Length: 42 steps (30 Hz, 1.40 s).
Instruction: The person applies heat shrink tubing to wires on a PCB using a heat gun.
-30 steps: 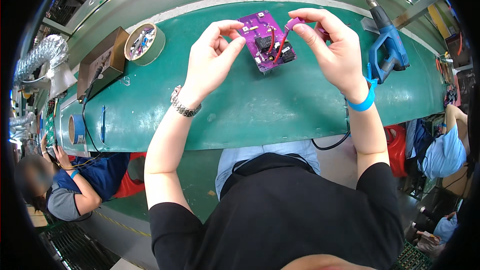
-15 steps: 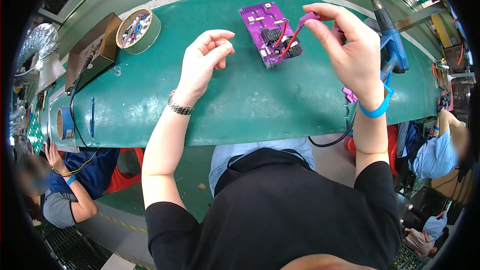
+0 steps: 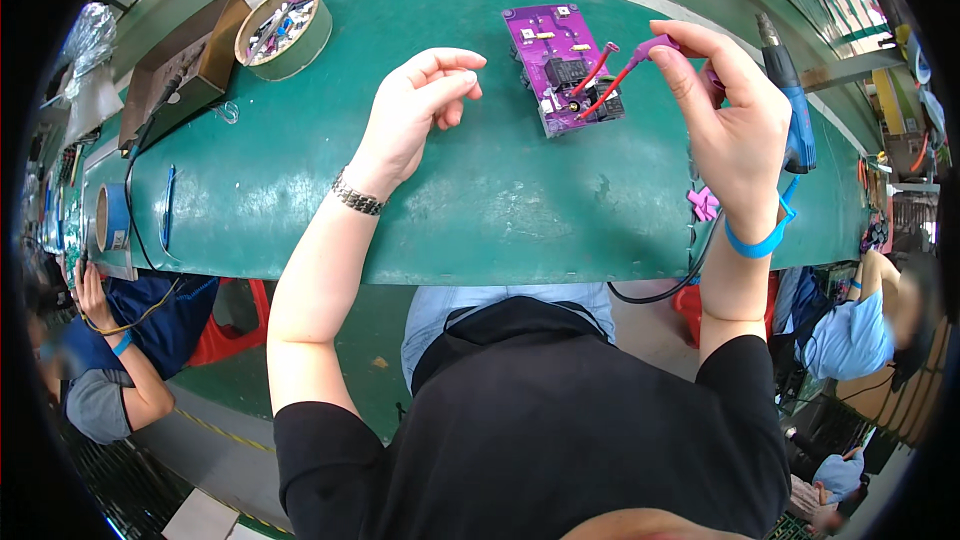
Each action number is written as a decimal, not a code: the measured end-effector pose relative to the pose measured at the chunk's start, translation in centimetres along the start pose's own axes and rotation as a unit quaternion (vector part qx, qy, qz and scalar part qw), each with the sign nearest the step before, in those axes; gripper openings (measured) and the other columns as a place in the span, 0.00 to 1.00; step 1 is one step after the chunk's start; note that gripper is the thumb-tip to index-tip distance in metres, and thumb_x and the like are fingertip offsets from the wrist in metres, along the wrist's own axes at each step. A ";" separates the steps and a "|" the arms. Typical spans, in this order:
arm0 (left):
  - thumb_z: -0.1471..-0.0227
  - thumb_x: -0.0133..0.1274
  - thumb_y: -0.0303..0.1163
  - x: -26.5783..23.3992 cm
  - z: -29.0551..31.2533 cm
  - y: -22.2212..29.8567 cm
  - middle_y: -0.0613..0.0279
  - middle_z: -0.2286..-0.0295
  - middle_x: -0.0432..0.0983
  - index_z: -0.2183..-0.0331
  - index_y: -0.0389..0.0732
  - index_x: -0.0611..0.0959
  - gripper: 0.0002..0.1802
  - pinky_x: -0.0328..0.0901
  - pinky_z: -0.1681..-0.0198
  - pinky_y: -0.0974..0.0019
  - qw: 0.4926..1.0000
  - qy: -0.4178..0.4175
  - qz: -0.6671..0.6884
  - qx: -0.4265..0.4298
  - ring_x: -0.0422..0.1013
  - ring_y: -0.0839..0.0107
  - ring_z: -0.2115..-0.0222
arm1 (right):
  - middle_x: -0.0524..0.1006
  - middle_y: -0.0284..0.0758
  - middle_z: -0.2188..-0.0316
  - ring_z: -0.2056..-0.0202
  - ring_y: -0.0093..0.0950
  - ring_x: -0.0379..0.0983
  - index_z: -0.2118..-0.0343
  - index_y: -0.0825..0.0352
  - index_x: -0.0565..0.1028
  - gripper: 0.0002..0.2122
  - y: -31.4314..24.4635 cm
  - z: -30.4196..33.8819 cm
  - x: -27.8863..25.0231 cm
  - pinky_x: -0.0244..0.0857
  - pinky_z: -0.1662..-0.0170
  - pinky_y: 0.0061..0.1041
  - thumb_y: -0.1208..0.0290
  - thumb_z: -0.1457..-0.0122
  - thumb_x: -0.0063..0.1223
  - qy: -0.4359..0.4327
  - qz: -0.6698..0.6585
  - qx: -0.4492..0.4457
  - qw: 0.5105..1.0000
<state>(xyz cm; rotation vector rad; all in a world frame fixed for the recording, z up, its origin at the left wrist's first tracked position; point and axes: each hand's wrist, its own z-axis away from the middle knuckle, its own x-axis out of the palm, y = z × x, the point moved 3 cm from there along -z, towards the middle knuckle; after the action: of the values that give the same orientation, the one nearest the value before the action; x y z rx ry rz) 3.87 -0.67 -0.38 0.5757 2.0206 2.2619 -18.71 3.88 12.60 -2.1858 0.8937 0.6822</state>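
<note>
My right hand (image 3: pixel 735 115) pinches a purple sleeve (image 3: pixel 655 46) between thumb and forefinger. The sleeve sits at the end of a red wire (image 3: pixel 606 98) that rises from a purple circuit board (image 3: pixel 545 48) on the bench. Something purple also shows among my curled right fingers, mostly hidden. A second red wire (image 3: pixel 597 68) stands up from the board, with a purplish end. Black block-shaped parts (image 3: pixel 566 71) sit near the wires. Left of the board, my left hand (image 3: pixel 420 115) hovers empty, its fingers loosely bent and thumb apart.
Several loose purple sleeves (image 3: pixel 703 203) lie by my right wrist. Beyond that hand is a blue heat gun (image 3: pixel 797 110). A round tub (image 3: pixel 318 40) of small parts, an open box (image 3: pixel 215 35), a blue tape roll (image 3: pixel 112 218) and a blue pen-like tool (image 3: pixel 168 205) are leftward. People sit at both sides.
The view has shifted slightly. My right hand has drawn the sleeve and wire end a little rightward from the board, keeping its pinch. My left hand remains empty beside the board.
</note>
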 end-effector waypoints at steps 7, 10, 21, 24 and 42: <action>0.50 0.50 0.31 0.2 0.1 0.0 0.69 0.76 0.70 0.62 0.38 0.76 0.12 0.53 0.78 0.82 1.000 0.000 0.003 -0.009 0.60 0.86 0.81 | 0.76 0.28 0.76 0.85 0.13 0.57 0.66 0.65 0.77 0.08 -0.2 0.0 -0.1 0.52 0.81 0.12 0.73 0.50 0.58 -0.003 0.019 -0.007 1.000; 0.50 0.50 0.30 0.1 0.1 0.0 0.69 0.76 0.70 0.62 0.38 0.76 0.12 0.53 0.78 0.81 1.000 0.000 0.012 -0.008 0.60 0.86 0.81 | 0.76 0.27 0.76 0.84 0.12 0.56 0.66 0.65 0.77 0.08 -0.1 0.1 -0.1 0.52 0.81 0.11 0.73 0.50 0.57 -0.004 0.014 0.007 1.000; 0.51 0.50 0.29 0.2 0.1 -0.3 0.70 0.77 0.70 0.64 0.39 0.77 0.10 0.55 0.78 0.81 1.000 -0.005 0.019 -0.018 0.60 0.86 0.81 | 0.75 0.26 0.78 0.83 0.11 0.56 0.66 0.67 0.77 0.08 0.3 0.2 0.4 0.51 0.80 0.10 0.73 0.49 0.56 0.013 -0.034 0.046 0.998; 0.51 0.50 0.29 0.2 0.0 -0.4 0.70 0.77 0.70 0.64 0.40 0.77 0.09 0.55 0.78 0.81 1.000 -0.006 0.021 -0.017 0.60 0.86 0.81 | 0.75 0.26 0.78 0.83 0.11 0.55 0.66 0.67 0.77 0.08 0.2 0.2 0.2 0.50 0.81 0.11 0.73 0.49 0.57 0.013 -0.030 0.048 0.998; 0.51 0.50 0.30 0.2 0.0 -0.5 0.71 0.77 0.70 0.64 0.40 0.77 0.10 0.54 0.78 0.82 1.000 -0.012 0.016 -0.024 0.59 0.86 0.82 | 0.76 0.30 0.75 0.82 0.14 0.61 0.68 0.67 0.77 0.08 -0.3 -1.8 -0.9 0.55 0.79 0.13 0.73 0.51 0.58 -0.101 0.031 0.058 0.993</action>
<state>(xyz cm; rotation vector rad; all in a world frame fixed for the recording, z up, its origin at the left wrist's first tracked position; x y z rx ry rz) 3.57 -0.51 -0.76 0.6325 1.9546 2.3032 -18.64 3.07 14.45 -1.9541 0.8754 0.8432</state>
